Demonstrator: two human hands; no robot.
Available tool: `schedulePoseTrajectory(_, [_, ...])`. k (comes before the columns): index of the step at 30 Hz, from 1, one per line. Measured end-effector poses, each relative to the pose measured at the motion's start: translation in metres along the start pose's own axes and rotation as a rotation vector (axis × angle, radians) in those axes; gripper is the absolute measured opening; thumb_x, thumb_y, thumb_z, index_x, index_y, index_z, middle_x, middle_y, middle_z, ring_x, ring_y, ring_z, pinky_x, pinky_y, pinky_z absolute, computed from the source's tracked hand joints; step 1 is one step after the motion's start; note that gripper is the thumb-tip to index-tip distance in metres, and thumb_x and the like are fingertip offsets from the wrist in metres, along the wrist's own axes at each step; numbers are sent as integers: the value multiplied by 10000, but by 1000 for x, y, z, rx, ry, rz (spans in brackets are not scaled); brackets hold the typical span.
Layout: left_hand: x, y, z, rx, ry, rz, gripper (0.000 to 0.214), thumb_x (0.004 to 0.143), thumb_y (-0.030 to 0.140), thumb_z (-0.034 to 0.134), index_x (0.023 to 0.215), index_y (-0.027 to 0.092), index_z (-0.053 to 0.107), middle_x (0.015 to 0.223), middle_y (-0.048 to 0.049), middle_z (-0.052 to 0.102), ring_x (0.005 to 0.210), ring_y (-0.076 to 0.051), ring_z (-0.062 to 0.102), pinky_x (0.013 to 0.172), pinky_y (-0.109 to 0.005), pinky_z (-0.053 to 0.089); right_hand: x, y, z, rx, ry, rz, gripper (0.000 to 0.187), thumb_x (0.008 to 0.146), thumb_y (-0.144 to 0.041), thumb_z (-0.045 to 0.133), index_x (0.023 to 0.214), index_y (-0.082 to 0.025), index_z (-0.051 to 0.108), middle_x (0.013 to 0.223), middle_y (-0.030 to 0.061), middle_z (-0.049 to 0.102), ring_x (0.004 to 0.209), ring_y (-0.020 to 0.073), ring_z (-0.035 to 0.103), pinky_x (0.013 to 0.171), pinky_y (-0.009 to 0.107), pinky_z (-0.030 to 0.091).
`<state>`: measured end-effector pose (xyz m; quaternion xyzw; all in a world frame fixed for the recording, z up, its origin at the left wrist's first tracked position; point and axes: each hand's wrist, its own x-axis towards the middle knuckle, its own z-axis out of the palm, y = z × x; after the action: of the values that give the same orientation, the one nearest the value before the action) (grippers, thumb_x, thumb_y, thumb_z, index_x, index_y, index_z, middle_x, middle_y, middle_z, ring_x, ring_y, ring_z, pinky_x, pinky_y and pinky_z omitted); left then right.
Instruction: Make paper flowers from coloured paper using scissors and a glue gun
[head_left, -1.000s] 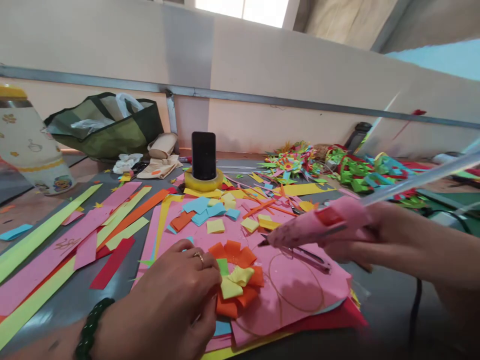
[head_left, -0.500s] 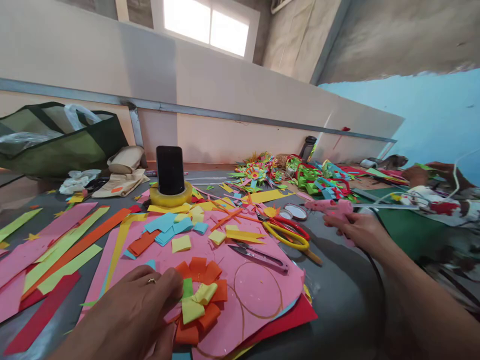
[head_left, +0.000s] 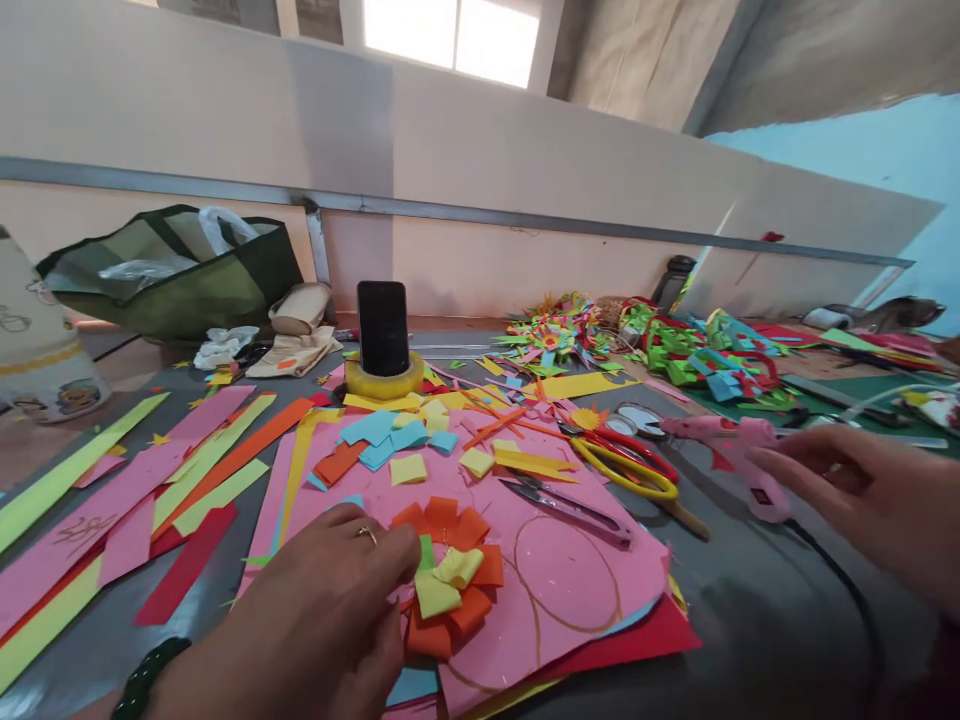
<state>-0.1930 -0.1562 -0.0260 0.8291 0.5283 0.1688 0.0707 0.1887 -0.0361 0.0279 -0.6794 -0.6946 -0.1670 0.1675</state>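
Observation:
My left hand (head_left: 322, 590) is closed at the left edge of a paper flower (head_left: 442, 592), its thumb and fingers pinching it over the pink paper sheet (head_left: 570, 570). Orange loops ring the flower, with yellow-green and green loops inside; my fingers hide its left side. At the right, a pink glue gun (head_left: 754, 450) stands on the grey table, its dark cord running toward the front edge. My right hand (head_left: 862, 500) is just behind the glue gun's handle, fingers apart and not wrapped round it. Whether a fingertip still touches it is hard to tell.
Yellow-handled scissors (head_left: 630, 472), red-handled scissors (head_left: 660, 458) and thread snips (head_left: 574, 512) lie between the flower and the glue gun. A phone (head_left: 382, 328) stands in a yellow tape roll (head_left: 384, 382). Paper strips (head_left: 112, 500) cover the left. A green bag (head_left: 180, 280) sits behind.
My right hand's grip on the glue gun has loosened, and the gun now rests upright on the table. My left hand still pinches the flower. The view has shifted left.

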Motion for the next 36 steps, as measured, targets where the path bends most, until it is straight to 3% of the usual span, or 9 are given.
schedulePoseTrajectory(3, [1,0,-1,-19,6,-19,110,737,117,408,697,211,451,645,-16,542,610,-170,487,585,-284,392,-14,-63,-20,245,-39,-318,343,853,-574,452,844,-281,629,757,45,669,610,197,573,578,318,390])
schedulePoseTrajectory(5, [0,-1,-1,-32,3,-34,117,746,114,402,716,208,466,662,-20,545,626,-174,485,583,-285,383,-13,-110,-20,304,-177,-503,342,879,-556,443,861,-266,623,806,29,668,697,190,591,618,299,398])
schedulePoseTrajectory(8, [0,-3,0,-58,-8,-46,129,737,98,409,735,205,481,687,-20,555,654,-179,486,597,-288,381,2,-161,1,315,-364,-626,365,854,-565,487,936,-236,620,901,41,678,774,204,609,627,289,408])
schedulePoseTrajectory(11, [-1,-4,2,-71,5,-32,146,711,70,418,732,201,478,683,-10,554,639,-170,475,627,-298,383,16,-184,30,279,-441,-682,350,821,-514,549,966,-206,634,926,62,687,800,223,619,628,290,418])
schedulePoseTrajectory(16, [-1,-6,3,-87,22,-31,119,732,91,429,741,204,465,703,-15,549,669,-184,474,626,-305,371,28,-186,47,389,-456,-670,275,786,-415,598,952,-203,654,888,43,701,763,196,632,648,280,452])
schedulePoseTrajectory(23, [-1,-6,2,-92,20,-7,131,739,87,442,683,202,411,653,1,506,629,-167,443,634,-301,353,51,-180,21,494,-241,-748,287,786,-368,576,1003,-212,679,927,36,711,839,194,648,764,297,467])
schedulePoseTrajectory(26, [-2,-7,3,-86,33,-4,121,748,91,439,699,201,432,665,-2,514,638,-171,450,634,-303,352,61,-186,25,383,-304,-754,395,728,-319,602,1090,-172,667,854,46,705,762,197,640,686,289,458])
schedulePoseTrajectory(30, [-2,-9,6,-98,32,14,128,757,83,435,711,201,439,665,5,516,634,-163,450,657,-306,359,73,-189,45,367,-403,-707,254,711,-298,593,890,-156,704,738,33,682,670,177,616,599,265,443])
schedulePoseTrajectory(36, [0,-9,5,-89,34,20,134,761,83,446,702,202,432,660,6,518,639,-165,456,653,-307,351,82,-180,53,489,-322,-709,296,703,-279,623,970,-159,662,1069,82,670,974,224,610,840,332,465])
